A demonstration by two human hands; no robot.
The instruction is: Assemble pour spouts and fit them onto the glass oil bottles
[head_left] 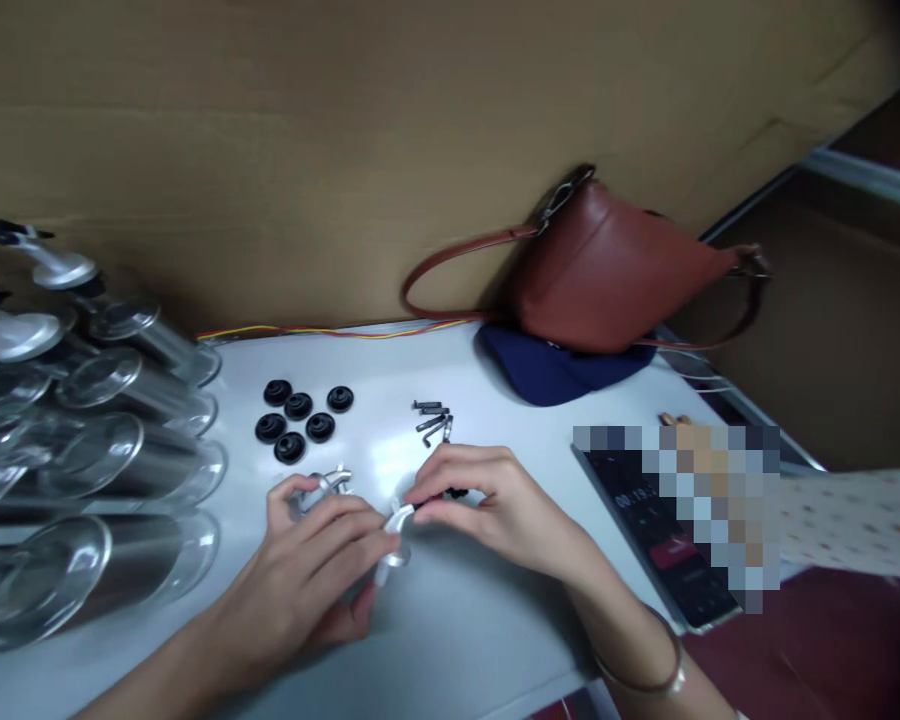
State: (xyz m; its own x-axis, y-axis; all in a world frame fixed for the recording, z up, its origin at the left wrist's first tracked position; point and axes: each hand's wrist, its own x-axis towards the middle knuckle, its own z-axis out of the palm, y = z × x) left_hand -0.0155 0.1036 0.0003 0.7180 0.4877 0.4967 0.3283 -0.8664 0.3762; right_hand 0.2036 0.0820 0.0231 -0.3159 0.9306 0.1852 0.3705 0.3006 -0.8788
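Observation:
My left hand [307, 560] is closed around a silver pour spout [399, 520], holding it just above the table. My right hand [487, 500] pinches a small dark piece at the tip of that spout; the fingertips mostly hide the piece. More silver spout parts [336, 480] show by the left fingers, and I cannot tell whether that hand touches them. Behind the hands lie several round black stoppers [298, 405] in a cluster. Several small dark levers [431, 425] lie just beyond my right hand. Another dark bit is partly hidden under that hand.
Several glass bottles [142, 465] stand at the left, some topped with silver spouts [64, 268]. A brown handbag [607, 270] rests on a navy cap [532, 370] at the back right. A phone [660, 530] with a timer lies right, near another person's spotted sleeve [855, 520].

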